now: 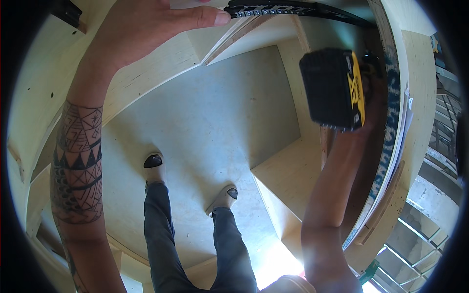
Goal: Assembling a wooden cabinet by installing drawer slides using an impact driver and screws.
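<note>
At the top of the head view my left hand (151,24) reaches across, its thumb against the near end of a long black slotted rail (288,10). The other fingers mostly run out past the upper edge; they look closed on that end. The rail stretches rightward along the plywood. On the right, my right hand (373,90) grips a cordless drill, whose black and yellow battery pack (332,90) faces me and covers most of the fingers. A small light (369,56) glows beyond the pack, near the rail's far end. The drill's tip is hidden.
Plywood panels (278,171) and a curved plywood edge (391,122) surround me. Below is a grey floor (195,117) with my two shoes on it. Metal frames (415,244) stand outside at right, and a black bracket (66,14) sits at upper left.
</note>
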